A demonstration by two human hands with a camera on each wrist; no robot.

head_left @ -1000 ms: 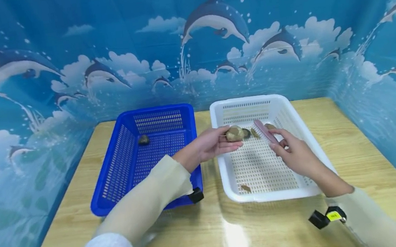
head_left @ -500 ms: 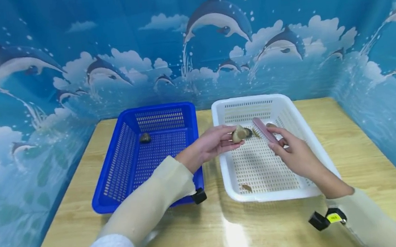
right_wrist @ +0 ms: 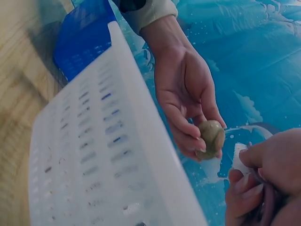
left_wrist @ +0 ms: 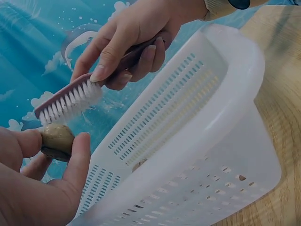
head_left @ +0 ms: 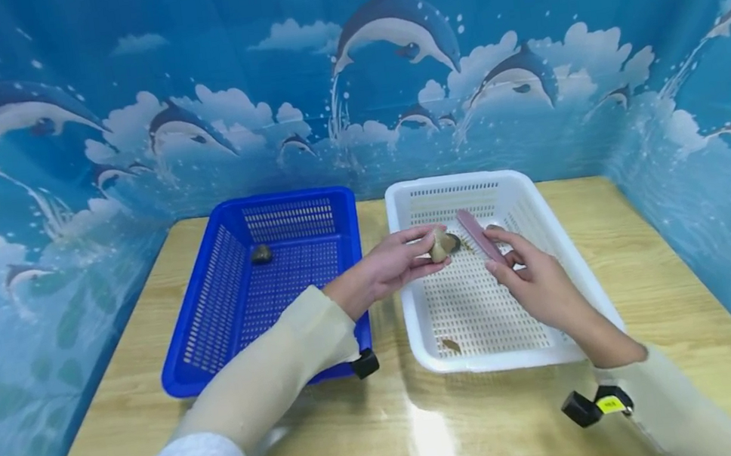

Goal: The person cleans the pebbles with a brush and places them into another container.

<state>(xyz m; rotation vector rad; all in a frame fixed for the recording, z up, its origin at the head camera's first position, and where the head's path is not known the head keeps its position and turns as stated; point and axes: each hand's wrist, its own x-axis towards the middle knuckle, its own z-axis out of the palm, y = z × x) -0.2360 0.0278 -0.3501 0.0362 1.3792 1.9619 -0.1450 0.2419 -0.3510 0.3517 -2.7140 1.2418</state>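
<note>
My left hand (head_left: 397, 260) pinches a rounded olive-brown lump (left_wrist: 57, 141), like a pebble or shell, between thumb and fingertips. It is over the left side of the white basket (head_left: 425, 354). My right hand (head_left: 539, 279) grips a pink brush (head_left: 479, 235) by its handle, bristles facing left. In the left wrist view, the white bristles (left_wrist: 70, 102) are right at the top of the lump. The right wrist view shows the lump (right_wrist: 211, 139) at the left fingertips, with much of the brush hidden by the right hand.
A blue basket (head_left: 180, 380) stands left of the white one, with a dark rounded lump (head_left: 262, 253) inside. In the white basket are a brown leaf-like piece (head_left: 450, 344) and a dark lump (head_left: 455, 242). Both baskets stand on a wooden table (head_left: 648, 246) before a dolphin-print curtain (head_left: 289, 55).
The lump has been turned in my left hand, which now pinches it more at the fingertips. My right hand and the brush have shifted slightly up and left.
</note>
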